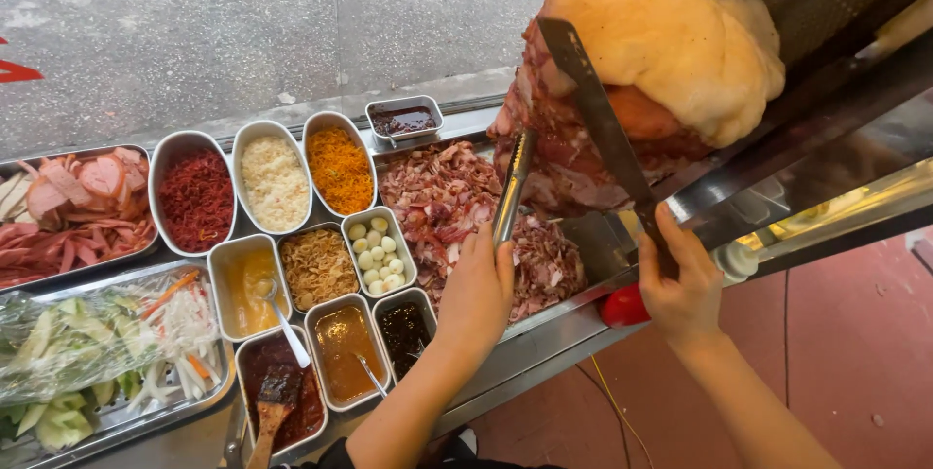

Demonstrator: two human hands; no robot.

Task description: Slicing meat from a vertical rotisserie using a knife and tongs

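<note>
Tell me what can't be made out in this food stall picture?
- Meat stack: top cut off by the head view's upper edge.
- Long knife: handle hidden inside the right hand.
- Vegetable tray: contents blurred by plastic wrap.
- Tongs: lower end hidden in the left hand.

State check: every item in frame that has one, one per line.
Left hand: gripping metal tongs, tips at the meat.
Right hand: gripping long steel knife, blade against the meat cone.
Vertical spit meat cone: pale top, lower part carved.
Tray of shaved meat: heaped.
Clear-wrapped vegetable tray: covered.
</note>
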